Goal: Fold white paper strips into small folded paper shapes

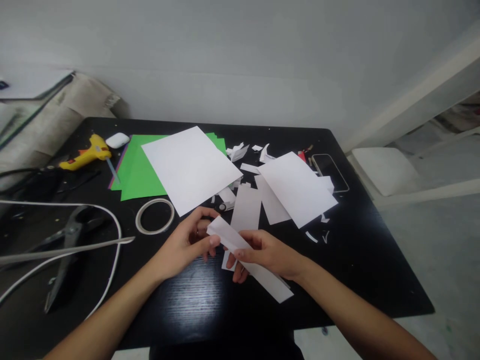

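Note:
A folded white paper strip [264, 280] slants over the front of the black table. My right hand [268, 252] is closed on its middle, thumb on top and fingers underneath. At the strip's upper left end, my left hand [187, 242] is closed about the edge with its thumb and index finger; its other fingers are curled and partly hidden. Just beyond my hands lies a wider white paper strip [247, 207], partly covered by them. A square white sheet [191, 170] rests on green paper [140, 172], and another white sheet [296, 187] lies to the right.
White paper scraps [236, 152] are scattered at the back middle. Leftward are a tape roll [139, 220], a yellow glue gun [88, 154], pliers [71, 240] and a looping white cable [116, 255]. A phone [330, 172] lies near the right edge of the table [367, 270].

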A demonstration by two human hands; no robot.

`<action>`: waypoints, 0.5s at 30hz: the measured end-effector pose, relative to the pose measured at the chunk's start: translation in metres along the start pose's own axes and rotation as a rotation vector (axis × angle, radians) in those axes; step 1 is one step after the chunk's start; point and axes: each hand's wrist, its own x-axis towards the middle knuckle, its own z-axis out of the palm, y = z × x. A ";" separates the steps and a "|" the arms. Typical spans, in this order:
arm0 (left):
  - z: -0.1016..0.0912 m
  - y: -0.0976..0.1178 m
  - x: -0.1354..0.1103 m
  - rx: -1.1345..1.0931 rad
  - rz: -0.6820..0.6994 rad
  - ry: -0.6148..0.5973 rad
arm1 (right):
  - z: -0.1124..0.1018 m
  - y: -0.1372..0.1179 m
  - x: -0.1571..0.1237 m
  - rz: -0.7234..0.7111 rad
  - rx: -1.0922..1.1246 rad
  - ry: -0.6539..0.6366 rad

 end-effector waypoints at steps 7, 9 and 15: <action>0.004 -0.004 0.006 0.039 -0.030 0.061 | 0.002 0.004 0.002 -0.010 -0.039 0.017; 0.003 -0.003 0.006 0.026 -0.032 0.058 | 0.001 0.005 0.002 -0.009 -0.038 0.015; 0.005 -0.001 0.005 0.035 -0.006 0.063 | 0.000 0.004 0.002 0.002 -0.024 -0.007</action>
